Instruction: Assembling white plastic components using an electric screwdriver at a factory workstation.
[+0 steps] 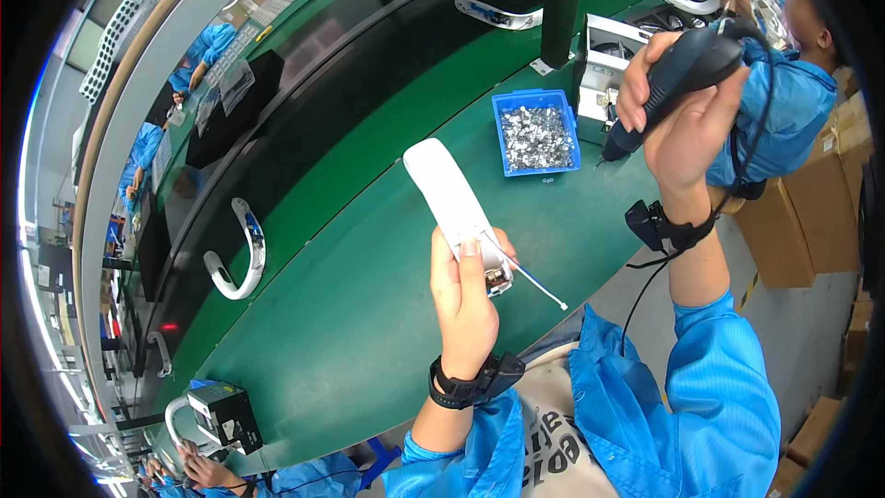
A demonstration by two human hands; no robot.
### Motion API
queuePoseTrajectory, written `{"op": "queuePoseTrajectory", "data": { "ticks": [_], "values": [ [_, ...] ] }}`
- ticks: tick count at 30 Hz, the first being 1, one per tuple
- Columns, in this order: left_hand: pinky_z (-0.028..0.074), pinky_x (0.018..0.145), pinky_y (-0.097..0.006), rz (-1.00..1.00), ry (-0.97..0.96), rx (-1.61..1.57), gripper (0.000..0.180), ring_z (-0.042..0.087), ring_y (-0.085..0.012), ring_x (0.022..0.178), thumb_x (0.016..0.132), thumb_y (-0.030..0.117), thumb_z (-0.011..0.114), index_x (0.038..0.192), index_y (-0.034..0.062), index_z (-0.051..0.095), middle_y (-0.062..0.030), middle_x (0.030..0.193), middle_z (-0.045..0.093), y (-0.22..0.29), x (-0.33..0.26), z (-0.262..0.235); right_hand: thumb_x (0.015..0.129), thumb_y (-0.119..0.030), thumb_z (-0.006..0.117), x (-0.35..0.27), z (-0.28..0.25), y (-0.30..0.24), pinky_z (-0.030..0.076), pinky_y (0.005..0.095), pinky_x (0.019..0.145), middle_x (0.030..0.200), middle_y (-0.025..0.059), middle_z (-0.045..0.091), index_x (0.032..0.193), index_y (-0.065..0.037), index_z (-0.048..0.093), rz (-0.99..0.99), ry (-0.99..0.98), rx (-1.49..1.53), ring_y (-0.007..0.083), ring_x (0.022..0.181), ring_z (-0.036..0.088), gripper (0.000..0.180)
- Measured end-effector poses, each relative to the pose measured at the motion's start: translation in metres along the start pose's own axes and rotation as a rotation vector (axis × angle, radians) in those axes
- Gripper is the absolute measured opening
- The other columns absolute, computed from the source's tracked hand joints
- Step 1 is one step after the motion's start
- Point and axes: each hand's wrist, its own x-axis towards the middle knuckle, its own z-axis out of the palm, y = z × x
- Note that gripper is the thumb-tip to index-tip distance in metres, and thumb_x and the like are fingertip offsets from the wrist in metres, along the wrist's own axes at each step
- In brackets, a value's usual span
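My left hand (466, 295) is closed round the lower end of a curved white plastic housing (442, 186), its thumb lying on top. Copper-coloured parts show in the open end of the housing, and a thin white cable (539, 286) with a small white plug hangs out to the right. Raised at the right, my right hand (687, 129) grips a black corded electric screwdriver (678, 83), its bit pointing down and left. The bit is near a white-and-black box-shaped device (604, 74) and a blue bin (499, 134) of small metal parts.
A green pole (560, 9) rises from the green worktable (369, 369). White curved housings (241, 258) lie on the dark belt beyond it. A black box (226, 415) stands at the lower left. At the right are a co-worker in blue (784, 111) and cardboard boxes (816, 212).
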Motion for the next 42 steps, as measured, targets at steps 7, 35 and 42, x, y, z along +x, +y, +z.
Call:
{"op": "queuePoseTrajectory", "data": {
  "ticks": [7,35,42],
  "values": [
    [0.053,0.069,-0.028,-0.028,0.009,-0.003,0.025,0.063,-0.013,0.077,0.115,0.025,0.042,0.117,0.0034,0.053,-0.0084,0.092,0.066,0.011,0.0,-0.001,0.099,-0.084,0.03,-0.004,0.078,-0.043,0.045,0.0308,0.051,0.077,0.0082,0.054,0.113,-0.004,0.05,-0.078,-0.391,0.393,0.0156,0.054,0.052,0.083],
    [0.05,0.068,-0.026,-0.049,0.006,-0.037,0.027,0.06,-0.0108,0.076,0.116,0.029,0.043,0.121,0.0039,0.053,-0.0063,0.09,0.065,0.013,-0.013,-0.024,0.085,-0.1,0.023,-0.023,0.163,-0.003,0.051,0.0263,0.05,0.075,0.0134,0.063,0.108,0.0,0.052,-0.135,-0.631,0.513,0.0135,0.056,0.061,0.107],
    [0.05,0.069,-0.025,-0.05,-0.004,-0.042,0.028,0.061,-0.0106,0.077,0.116,0.029,0.043,0.121,0.004,0.054,-0.0063,0.091,0.065,0.015,-0.014,-0.026,0.081,-0.103,0.021,-0.024,0.161,-0.008,0.052,0.0275,0.05,0.075,0.013,0.063,0.106,0.001,0.053,-0.107,-0.616,0.432,0.0141,0.057,0.061,0.112]
  ]
}}
